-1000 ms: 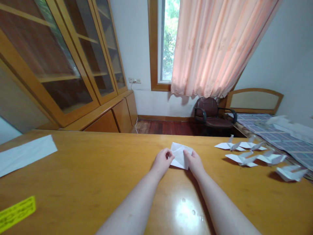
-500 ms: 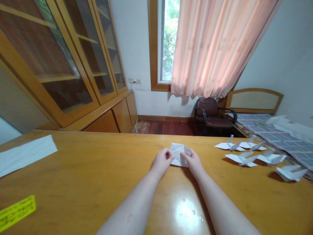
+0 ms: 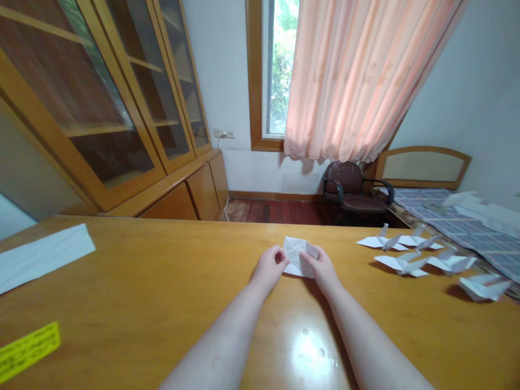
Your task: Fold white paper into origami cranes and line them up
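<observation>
Between my two hands is a small folded sheet of white paper point(image 3: 297, 261) with crease lines across it, near the far edge of the wooden table point(image 3: 162, 292). My left hand point(image 3: 271, 266) pinches its left edge, thumb and forefinger curled into a ring. On the right side my right hand point(image 3: 322, 265) grips the paper, its thumb lying on top and the other fingers hidden behind. Several folded white paper cranes point(image 3: 401, 264) stand on the table to the right of my hands.
A white paper strip point(image 3: 44, 254) lies at the table's left, with a yellow label point(image 3: 29, 352) nearer to me. Past the table are a glass-fronted cabinet point(image 3: 162, 162), a brown armchair point(image 3: 353, 184) and a bed point(image 3: 455, 211).
Both hands keep their hold in nearly the same place. The paper's right edge has shifted very slightly.
</observation>
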`<state>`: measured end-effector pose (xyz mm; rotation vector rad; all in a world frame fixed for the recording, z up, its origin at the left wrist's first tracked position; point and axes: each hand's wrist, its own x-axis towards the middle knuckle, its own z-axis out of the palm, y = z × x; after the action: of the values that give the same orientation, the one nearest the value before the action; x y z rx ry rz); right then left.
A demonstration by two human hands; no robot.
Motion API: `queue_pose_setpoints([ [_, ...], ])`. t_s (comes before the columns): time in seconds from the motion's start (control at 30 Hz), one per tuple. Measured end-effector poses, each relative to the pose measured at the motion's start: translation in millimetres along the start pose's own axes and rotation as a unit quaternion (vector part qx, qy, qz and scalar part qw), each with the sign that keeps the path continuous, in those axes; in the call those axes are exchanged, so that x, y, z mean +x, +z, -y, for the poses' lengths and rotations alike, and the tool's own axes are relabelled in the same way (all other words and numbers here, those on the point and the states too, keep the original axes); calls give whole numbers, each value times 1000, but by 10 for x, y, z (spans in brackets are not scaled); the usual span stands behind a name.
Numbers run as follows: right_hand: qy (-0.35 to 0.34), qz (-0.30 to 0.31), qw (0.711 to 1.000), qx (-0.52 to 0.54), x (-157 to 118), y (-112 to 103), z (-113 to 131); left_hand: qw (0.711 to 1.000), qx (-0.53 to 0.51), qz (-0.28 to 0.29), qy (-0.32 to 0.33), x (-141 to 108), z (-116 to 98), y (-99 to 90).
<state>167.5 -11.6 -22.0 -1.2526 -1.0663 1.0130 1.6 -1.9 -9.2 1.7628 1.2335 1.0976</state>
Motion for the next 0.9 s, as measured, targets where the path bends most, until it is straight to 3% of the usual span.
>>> queue_pose_setpoints([
  [0.9,-9,-15,1000,-14,-17,-15,80,1000,4,-2,-1,-7,-31,-25],
])
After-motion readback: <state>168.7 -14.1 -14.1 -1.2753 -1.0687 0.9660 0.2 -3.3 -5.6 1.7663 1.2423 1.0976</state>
